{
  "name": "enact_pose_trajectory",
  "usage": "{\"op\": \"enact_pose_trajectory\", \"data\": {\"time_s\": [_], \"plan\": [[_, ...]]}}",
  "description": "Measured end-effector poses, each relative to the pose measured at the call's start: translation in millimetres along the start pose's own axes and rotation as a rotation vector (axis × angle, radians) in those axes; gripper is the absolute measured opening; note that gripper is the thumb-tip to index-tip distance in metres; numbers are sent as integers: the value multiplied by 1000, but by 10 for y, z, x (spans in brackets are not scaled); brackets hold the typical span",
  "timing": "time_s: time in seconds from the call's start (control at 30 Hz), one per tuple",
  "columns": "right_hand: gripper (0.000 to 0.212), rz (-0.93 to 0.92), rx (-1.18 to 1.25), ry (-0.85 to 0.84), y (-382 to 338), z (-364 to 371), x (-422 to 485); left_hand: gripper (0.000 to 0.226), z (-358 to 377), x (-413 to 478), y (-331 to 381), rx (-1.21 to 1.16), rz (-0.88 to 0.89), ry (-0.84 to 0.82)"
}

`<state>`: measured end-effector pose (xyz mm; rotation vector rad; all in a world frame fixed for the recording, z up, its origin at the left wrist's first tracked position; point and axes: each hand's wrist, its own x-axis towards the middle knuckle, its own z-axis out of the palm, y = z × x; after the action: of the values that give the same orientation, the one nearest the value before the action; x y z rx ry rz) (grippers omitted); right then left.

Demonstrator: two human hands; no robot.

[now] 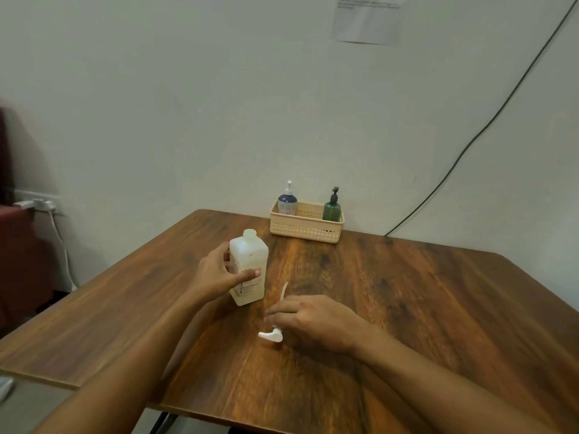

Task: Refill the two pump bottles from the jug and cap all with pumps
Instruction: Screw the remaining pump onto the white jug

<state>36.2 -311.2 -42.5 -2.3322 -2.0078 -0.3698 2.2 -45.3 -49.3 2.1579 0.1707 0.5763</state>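
Since the wooden table (407,308) carries the beige basket (305,231) at its far edge with both pump bottles standing inside it, each already wearing a pump, the refilling looks finished and the step in hand appears to be capping the jug (250,255). The jug stands upright near the table's middle, its neck open, and the left hand (216,274) grips it from the side, thumb laid across the label and fingers wrapped behind. In the basket, well apart from the jug, are the blue bottle (287,203) at the left end and the green bottle (331,208) at the right. The white pump (272,335) lies on the table just beside the jug. The right hand (313,321) curls down over its middle, seemingly pinching it, with the nozzle showing below the fingers and the dip tube (283,291) pointing toward the jug. The next move probably calls for lifting the pump, feeding the tube straight into the open neck, then turning the collar tight while the left hand steadies the jug.
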Motion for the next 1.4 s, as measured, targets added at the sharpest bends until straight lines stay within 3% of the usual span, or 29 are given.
{"op": "enact_pose_trajectory", "data": {"time_s": [0.33, 0.47, 0.57, 0.63, 0.73, 0.97, 1.4], "plan": [[37, 228, 150, 412, 82, -701, -569, 77, 182, -20, 351, -9, 52, -117], [41, 413, 284, 745, 152, -1163, -837, 90, 319, -165, 711, -118, 121, -213], [39, 576, 570, 972, 198, -1480, -995, 82, 505, -277, 947, -181, 168, -262], [36, 586, 655, 1072, 230, -1654, -1062, 75, 637, -330, 1074, -191, 195, -287], [37, 545, 666, 1154, 240, -1872, -1156, 82, 792, -388, 1233, -186, 211, -323], [40, 485, 632, 1212, 248, -2135, -1295, 79, 971, -423, 1379, -160, 235, -374], [39, 536, 645, 907, 427, -1754, -1185, 88, 970, -468, 1480, -124, 260, -401]]}}
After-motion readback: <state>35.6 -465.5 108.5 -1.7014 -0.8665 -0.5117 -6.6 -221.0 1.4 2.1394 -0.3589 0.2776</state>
